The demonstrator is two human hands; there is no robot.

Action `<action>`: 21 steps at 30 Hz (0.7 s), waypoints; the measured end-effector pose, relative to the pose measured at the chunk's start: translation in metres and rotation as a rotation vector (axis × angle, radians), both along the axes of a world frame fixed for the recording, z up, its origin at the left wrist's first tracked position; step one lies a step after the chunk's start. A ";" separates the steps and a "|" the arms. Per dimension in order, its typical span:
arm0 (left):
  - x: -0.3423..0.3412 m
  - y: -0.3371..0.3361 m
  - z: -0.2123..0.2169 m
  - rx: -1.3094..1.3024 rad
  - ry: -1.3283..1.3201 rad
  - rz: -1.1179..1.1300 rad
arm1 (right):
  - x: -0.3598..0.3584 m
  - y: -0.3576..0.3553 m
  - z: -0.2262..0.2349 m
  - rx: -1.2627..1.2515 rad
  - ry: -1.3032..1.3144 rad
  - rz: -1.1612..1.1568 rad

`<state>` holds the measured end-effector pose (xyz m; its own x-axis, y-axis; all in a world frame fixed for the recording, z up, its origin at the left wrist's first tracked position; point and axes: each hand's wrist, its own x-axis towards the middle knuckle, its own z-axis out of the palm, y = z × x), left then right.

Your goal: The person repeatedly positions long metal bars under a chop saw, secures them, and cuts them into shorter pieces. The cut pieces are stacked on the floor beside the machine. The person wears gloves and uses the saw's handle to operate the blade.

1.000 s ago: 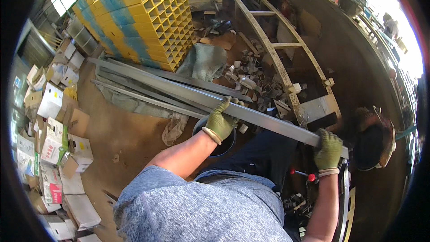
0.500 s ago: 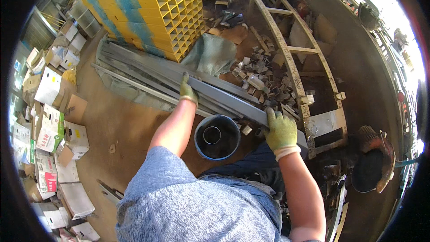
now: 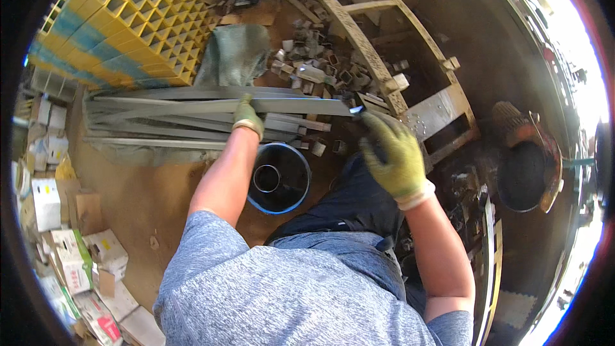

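Observation:
A long grey metal tube (image 3: 301, 106) lies across in front of me, over other tubes. My left hand (image 3: 248, 117), in a yellow-green work glove, is closed around its middle. My right hand (image 3: 394, 154), gloved alike, is just beyond the tube's right end, with thumb and fingers apart and a dark gap between them. Its fingertips come close to the dark, shiny tube end; whether they touch it I cannot tell. Below the tube, between my forearms, stands a round dark bucket (image 3: 296, 202) with a blue rim and a ring-shaped piece inside.
Grey tubes (image 3: 160, 144) lie on green sheeting at the left. Behind them rises a stack of yellow square tubes (image 3: 144, 16). Short tube offcuts (image 3: 314, 74) are heaped beyond my hands, beside a ladder-like frame (image 3: 349, 22). Cardboard boxes (image 3: 106, 253) line the left side.
My view has turned to the right, so the tube now lies nearly level across it. My right hand has come off the tube's top near its end; my left hand still grips it.

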<state>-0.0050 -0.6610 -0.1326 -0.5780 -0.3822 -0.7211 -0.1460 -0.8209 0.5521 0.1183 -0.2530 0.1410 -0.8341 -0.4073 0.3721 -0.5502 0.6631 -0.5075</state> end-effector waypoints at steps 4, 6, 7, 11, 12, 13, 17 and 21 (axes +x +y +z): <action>-0.030 -0.009 -0.061 -0.062 -0.089 0.079 | 0.054 0.083 -0.002 -0.129 -0.118 -0.309; -0.045 -0.009 -0.080 -0.134 -0.119 0.044 | 0.090 0.113 -0.009 -0.176 -0.165 -0.456; -0.049 -0.007 -0.088 -0.178 -0.183 0.052 | 0.109 0.124 -0.013 -0.244 -0.223 -0.532; -0.060 -0.018 -0.099 -0.851 -0.729 -0.391 | 0.170 0.162 -0.024 -0.403 -0.301 -0.765; -0.058 -0.017 -0.101 -1.059 -0.792 -0.579 | 0.182 0.166 -0.028 -0.473 -0.278 -0.788; -0.058 -0.015 -0.100 -1.162 -0.739 -0.693 | 0.198 0.170 -0.032 -0.523 -0.327 -0.837; -0.041 0.048 -0.091 -1.063 -0.208 -0.675 | 0.251 0.198 -0.045 -0.533 -0.255 -1.025; -0.004 0.157 -0.021 -0.849 0.321 -0.659 | 0.292 0.255 -0.062 -0.890 0.058 -1.233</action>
<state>-0.0085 -0.5040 -0.1531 -0.9610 -0.2301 -0.1531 -0.1631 0.0250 0.9863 0.4102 0.0016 0.0787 -0.4511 0.8787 0.1562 0.0683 0.2085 -0.9756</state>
